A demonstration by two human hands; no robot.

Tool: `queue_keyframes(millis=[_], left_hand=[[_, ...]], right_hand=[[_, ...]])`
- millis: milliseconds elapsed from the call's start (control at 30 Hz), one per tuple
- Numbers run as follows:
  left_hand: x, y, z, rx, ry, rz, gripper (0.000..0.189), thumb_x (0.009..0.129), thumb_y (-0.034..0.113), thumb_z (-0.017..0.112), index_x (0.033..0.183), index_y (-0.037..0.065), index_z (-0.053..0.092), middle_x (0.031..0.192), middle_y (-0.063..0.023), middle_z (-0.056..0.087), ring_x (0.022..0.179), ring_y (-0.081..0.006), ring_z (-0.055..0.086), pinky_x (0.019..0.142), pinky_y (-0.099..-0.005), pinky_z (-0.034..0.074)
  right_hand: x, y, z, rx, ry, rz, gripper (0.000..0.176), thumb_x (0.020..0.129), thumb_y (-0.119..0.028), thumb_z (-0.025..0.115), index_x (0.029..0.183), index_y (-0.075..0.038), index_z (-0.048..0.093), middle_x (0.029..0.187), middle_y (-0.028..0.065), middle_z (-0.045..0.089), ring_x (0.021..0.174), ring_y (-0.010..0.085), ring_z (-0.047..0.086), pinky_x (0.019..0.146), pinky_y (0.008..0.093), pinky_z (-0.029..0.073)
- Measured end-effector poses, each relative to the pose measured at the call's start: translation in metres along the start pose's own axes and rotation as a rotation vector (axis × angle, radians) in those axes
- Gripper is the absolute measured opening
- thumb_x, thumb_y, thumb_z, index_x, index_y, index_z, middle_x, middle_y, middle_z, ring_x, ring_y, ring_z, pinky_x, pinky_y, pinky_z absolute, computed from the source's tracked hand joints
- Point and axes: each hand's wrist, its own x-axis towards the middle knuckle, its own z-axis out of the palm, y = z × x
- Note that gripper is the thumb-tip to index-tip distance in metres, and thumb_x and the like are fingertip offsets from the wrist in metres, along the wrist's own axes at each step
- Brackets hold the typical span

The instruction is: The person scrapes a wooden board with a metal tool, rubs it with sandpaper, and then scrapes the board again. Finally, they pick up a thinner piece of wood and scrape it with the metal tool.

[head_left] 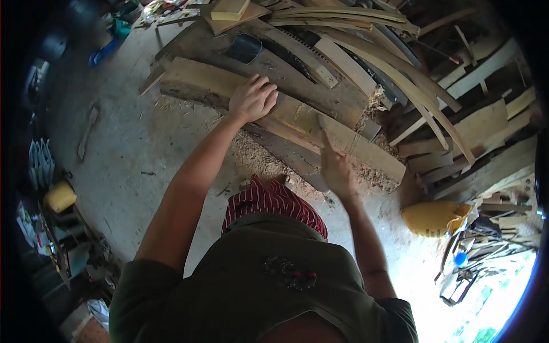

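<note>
A long, thick wooden plank (297,123) lies at a slant before me, its near edge rough and its top face pale. My left hand (253,100) rests on it left of the middle, fingers curled over the far edge. My right hand (337,171), slightly blurred, is closed at the near edge of the plank's right half. From it a short hand tool (323,128) with a flat grey end points up over the plank's top; its handle is hidden in the fist. Sawdust and shavings (251,153) lie along the near side.
Curved and straight boards (394,68) are heaped beyond the plank and to the right. A dark cup-shaped container (244,48) and a small yellowish block (230,9) sit at the back. A yellow sack (434,218) stands at right, a yellow jerrycan (60,196) at left.
</note>
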Motion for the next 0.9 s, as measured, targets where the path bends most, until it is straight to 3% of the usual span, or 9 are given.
queue_keyframes(millis=[200,300,367,500,667,700,767,833,900], left_hand=[[-0.002,0.003,0.001,0.043,-0.05,-0.066,0.029,0.096,0.033,0.054,0.104,0.011,0.071,0.1,-0.0065,0.064,0.101,-0.0255,0.061,0.075,-0.0413,0.058],[-0.003,0.001,0.007,0.152,-0.064,-0.036,0.03,0.097,0.034,0.055,0.109,0.011,0.07,0.107,-0.0078,0.064,0.104,-0.0265,0.062,0.076,-0.039,0.058],[0.005,0.008,-0.002,0.064,-0.079,-0.145,0.03,0.098,0.033,0.055,0.113,0.011,0.069,0.112,-0.0075,0.062,0.106,-0.0261,0.061,0.082,-0.0398,0.057],[0.001,-0.012,-0.03,-0.057,0.111,-0.334,0.028,0.099,0.028,0.056,0.12,0.013,0.065,0.123,-0.0058,0.059,0.11,-0.0254,0.059,0.098,-0.0449,0.049],[-0.063,-0.13,-0.097,0.279,0.403,-0.647,0.032,0.087,0.021,0.069,0.118,0.017,0.067,0.12,-0.0124,0.059,0.108,-0.0306,0.056,0.097,-0.0517,0.042],[-0.077,-0.155,-0.107,0.285,0.447,-0.706,0.033,0.089,0.025,0.067,0.122,0.016,0.065,0.12,-0.0133,0.057,0.106,-0.0307,0.056,0.096,-0.0514,0.042],[-0.105,-0.209,-0.111,0.19,0.442,-0.832,0.04,0.094,0.035,0.062,0.129,0.017,0.059,0.122,-0.0154,0.053,0.104,-0.0298,0.057,0.095,-0.048,0.042],[-0.117,-0.24,-0.109,0.054,0.364,-0.887,0.044,0.097,0.041,0.059,0.134,0.017,0.056,0.123,-0.0166,0.05,0.103,-0.029,0.056,0.094,-0.045,0.043],[-0.108,-0.236,-0.13,-0.387,0.09,-0.971,0.055,0.1,0.051,0.05,0.144,0.016,0.047,0.133,-0.0126,0.047,0.113,-0.0285,0.053,0.1,-0.0416,0.04]], right_hand=[[-0.025,0.031,0.019,0.171,0.296,0.109,0.063,0.099,-0.013,0.046,0.157,-0.018,0.024,0.063,0.0204,0.061,0.048,0.0348,0.058,0.048,0.0487,0.045],[-0.022,-0.007,-0.01,0.182,-0.019,0.405,0.063,0.097,-0.015,0.047,0.156,-0.015,0.025,0.078,0.0219,0.069,0.062,0.0386,0.066,0.055,0.0487,0.052],[-0.02,-0.016,0.037,0.237,0.137,-0.009,0.06,0.1,-0.02,0.046,0.156,-0.015,0.026,0.08,0.0217,0.069,0.057,0.0327,0.066,0.05,0.0468,0.051],[-0.007,-0.037,0.021,0.052,0.026,-0.028,0.057,0.101,-0.021,0.045,0.156,-0.015,0.028,0.086,0.0201,0.071,0.056,0.0357,0.066,0.052,0.046,0.054],[-0.002,-0.046,0.036,0.556,0.31,0.098,0.053,0.103,-0.016,0.04,0.155,-0.013,0.03,0.128,0.0327,0.057,0.08,0.0244,0.067,0.103,0.0441,0.045],[0.003,-0.057,0.046,0.553,0.326,0.136,0.053,0.103,-0.016,0.04,0.155,-0.013,0.03,0.128,0.0327,0.057,0.08,0.0244,0.067,0.103,0.0441,0.045],[0.019,-0.079,0.063,0.972,0.216,0.285,0.052,0.105,-0.024,0.042,0.152,-0.005,0.029,0.085,0.0072,0.063,0.048,0.0136,0.053,0.042,0.0295,0.045],[0.038,-0.135,0.038,1.465,0.07,0.544,0.05,0.105,-0.025,0.045,0.149,-0.006,0.03,0.075,0.0024,0.051,0.043,0.0078,0.038,0.04,0.0242,0.038],[0.058,-0.16,0.05,1.813,0.117,0.655,0.048,0.106,-0.034,0.043,0.143,-0.004,0.039,0.079,0.0063,0.056,0.049,0.0132,0.052,0.042,0.0285,0.047]])
